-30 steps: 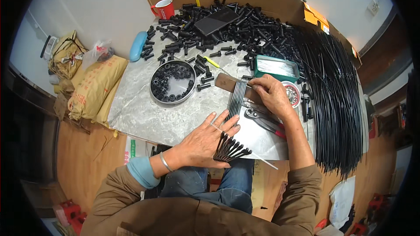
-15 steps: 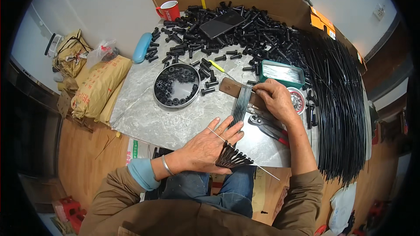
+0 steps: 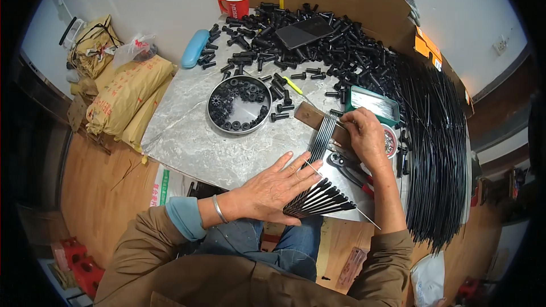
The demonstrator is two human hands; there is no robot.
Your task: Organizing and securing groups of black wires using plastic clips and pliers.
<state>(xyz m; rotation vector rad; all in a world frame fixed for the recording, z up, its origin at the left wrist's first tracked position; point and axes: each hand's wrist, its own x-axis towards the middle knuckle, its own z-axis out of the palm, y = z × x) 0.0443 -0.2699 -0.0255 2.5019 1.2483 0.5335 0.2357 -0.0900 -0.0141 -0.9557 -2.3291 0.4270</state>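
My left hand (image 3: pixel 278 187) lies flat, fingers spread, over a row of thin black rods (image 3: pixel 323 198). Their near ends fan out past my palm, with a thin metal wire (image 3: pixel 368 219) running through them. The rods' silvery upper parts rest side by side across a brown wooden block (image 3: pixel 310 115). At their far ends my right hand (image 3: pixel 365 136) is closed, thumb and fingertips together; what it pinches is too small to make out. Cutting pliers (image 3: pixel 350 170) with a red grip lie under my right wrist, partly hidden. A yellow-handled tool (image 3: pixel 294 85) lies just beyond the block.
A round metal tin (image 3: pixel 213 115) holds small black rings and gears. Beyond it are a heap of black bolt-like parts (image 3: pixel 352 51), a phone (image 3: pixel 304 32) and a red mug (image 3: pixel 236 5). A green box (image 3: pixel 372 102) of thin pins stands right, beside long black rods (image 3: pixel 438 165).
The whole view has shifted slightly. More of the rods' fanned near ends now shows beside my left palm. My right hand stays at the rods' far ends, its fingers a little more curled.
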